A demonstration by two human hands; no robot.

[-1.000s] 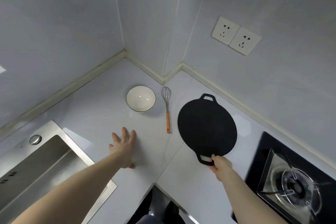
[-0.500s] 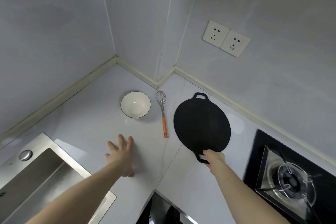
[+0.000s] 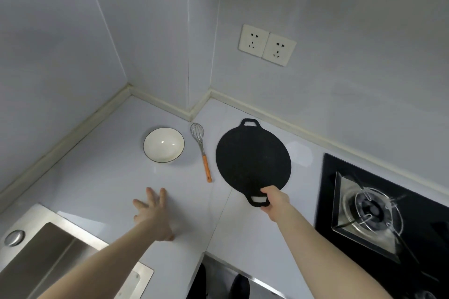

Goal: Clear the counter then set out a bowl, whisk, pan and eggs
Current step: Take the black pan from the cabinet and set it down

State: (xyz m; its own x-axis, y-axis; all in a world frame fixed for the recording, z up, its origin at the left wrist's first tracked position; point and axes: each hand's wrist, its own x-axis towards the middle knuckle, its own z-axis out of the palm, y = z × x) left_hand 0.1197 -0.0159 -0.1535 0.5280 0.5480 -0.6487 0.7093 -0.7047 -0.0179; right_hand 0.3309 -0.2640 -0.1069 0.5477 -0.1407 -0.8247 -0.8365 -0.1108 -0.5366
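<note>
— While the white counter [image 3: 102, 177] fills the middle of the view, what sits at its edges?

— At the near left lies a steel sink [image 3: 43, 250]; at the right, a black gas hob [image 3: 388, 213] with one burner. Two wall sockets [image 3: 266, 44] sit on the far wall, above the counter.

— And the pan?

— A flat black pan [image 3: 252, 160] with two loop handles lies on the counter, right of centre and just left of the hob. One handle points to the far wall, the other toward the person.

— Who holds it?

— The right hand [image 3: 273, 199] grips the near handle, fingers curled round it.

— And the other hand?

— The left hand [image 3: 153, 213] rests flat on the counter, near side, fingers straight and spread, holding nothing.

— Where is the bowl?

— A white bowl [image 3: 163, 144] with a dark rim stands upright, far from the left hand, toward the corner.

— The whisk?

— A wire whisk [image 3: 201, 150] with an orange handle lies between bowl and pan, apart from both, wires toward the far wall.
</note>
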